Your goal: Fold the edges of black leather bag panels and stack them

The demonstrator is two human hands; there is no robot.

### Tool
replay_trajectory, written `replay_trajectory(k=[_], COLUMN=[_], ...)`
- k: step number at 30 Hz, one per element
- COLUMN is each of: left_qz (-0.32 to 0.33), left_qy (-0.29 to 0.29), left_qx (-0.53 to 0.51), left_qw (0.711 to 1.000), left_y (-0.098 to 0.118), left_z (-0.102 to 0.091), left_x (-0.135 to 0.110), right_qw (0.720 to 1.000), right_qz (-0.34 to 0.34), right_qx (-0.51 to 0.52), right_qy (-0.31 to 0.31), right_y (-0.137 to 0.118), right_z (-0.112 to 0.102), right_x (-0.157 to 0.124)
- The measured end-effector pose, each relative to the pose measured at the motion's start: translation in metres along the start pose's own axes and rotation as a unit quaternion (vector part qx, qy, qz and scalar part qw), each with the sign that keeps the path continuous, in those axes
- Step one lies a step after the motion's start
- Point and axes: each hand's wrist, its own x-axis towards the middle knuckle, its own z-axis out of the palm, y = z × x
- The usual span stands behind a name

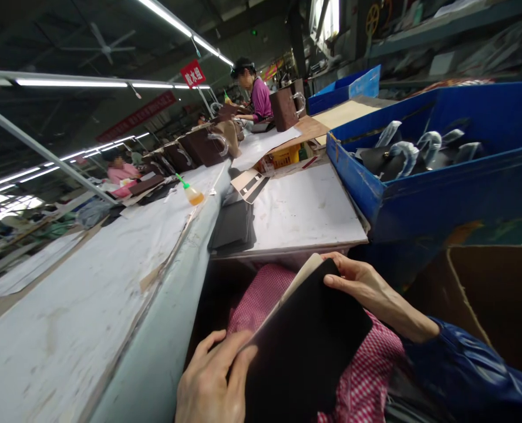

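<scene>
A flat black panel with a pale layer along its far edge lies tilted over my lap, above red-checked cloth. My left hand pinches its near left edge between thumb and fingers. At the upper right corner my right hand grips the same panel, thumb on the black face and fingers behind. Whether the pale layer is fixed to the black one I cannot tell. Just beyond, a stack of dark grey sheets rests on the white-topped table, next to a beige piece with black strips.
A blue bin holding dark pieces with plastic-wrapped handles stands at the right. On the long bench at left is a glue bottle with a green tip. Brown bags line its far part, where a person works. A cardboard box sits at lower right.
</scene>
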Motion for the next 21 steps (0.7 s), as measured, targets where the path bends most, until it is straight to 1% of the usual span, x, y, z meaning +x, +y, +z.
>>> replay_trajectory(k=[1,3,5,6,7,9,11,12,13,14,15,16,17,18,19,20,21], left_qz=[0.000,-0.001,-0.006,-0.010,-0.011,-0.007,0.002,0.003,0.003,0.001,-0.001,-0.002,0.000,0.003,0.008,0.014,0.024], left_qy=[0.007,0.012,0.006,0.002,0.000,0.006,0.008,0.007,0.005,0.004,0.002,0.000,0.000,0.003,0.005,0.011,0.018], left_qx=[-0.008,-0.026,-0.045,-0.053,-0.059,-0.063,-0.060,-0.058,-0.057,-0.054,-0.050,-0.046,-0.040,-0.034,-0.029,-0.026,-0.025], left_qw=[1.000,1.000,0.999,0.999,0.998,0.998,0.998,0.998,0.998,0.999,0.999,0.999,0.999,0.999,1.000,0.999,0.999], left_y=[0.001,0.002,0.004,0.004,0.004,0.005,0.005,0.006,0.007,0.008,0.009,0.011,0.012,0.013,0.013,0.014,0.015], left_z=[-0.002,-0.005,-0.007,-0.007,-0.008,-0.009,-0.009,-0.009,-0.009,-0.008,-0.008,-0.008,-0.007,-0.007,-0.007,-0.008,-0.008], left_x=[0.001,0.002,0.003,0.003,0.003,0.002,0.001,0.000,-0.001,-0.001,-0.001,-0.002,-0.002,-0.002,-0.002,-0.001,-0.001], right_qw=[1.000,0.998,0.999,0.999,1.000,0.995,0.970,0.955,0.948,0.949,0.953,0.950,0.938,0.922,0.912,0.905,0.894], right_qz=[0.020,0.036,0.037,0.026,0.005,-0.078,-0.198,-0.250,-0.282,-0.293,-0.285,-0.261,-0.227,-0.198,-0.193,-0.221,-0.277], right_qx=[0.023,0.041,0.038,0.030,0.012,-0.048,-0.108,-0.123,-0.123,-0.107,-0.084,-0.063,-0.051,-0.059,-0.091,-0.146,-0.217], right_qy=[-0.002,0.008,0.012,0.012,0.016,0.047,0.095,0.103,0.084,0.032,-0.055,-0.159,-0.257,-0.327,-0.351,-0.331,-0.277], right_y=[-0.001,-0.002,0.002,0.004,0.005,0.006,0.003,-0.001,-0.007,-0.013,-0.020,-0.027,-0.033,-0.039,-0.043,-0.045,-0.045], right_z=[0.001,0.003,0.004,0.003,0.003,0.000,-0.004,-0.006,-0.008,-0.010,-0.012,-0.012,-0.010,-0.007,-0.003,0.002,0.008], right_x=[-0.002,-0.003,-0.003,-0.003,-0.003,-0.003,-0.007,-0.010,-0.014,-0.019,-0.024,-0.027,-0.030,-0.031,-0.030,-0.027,-0.023])
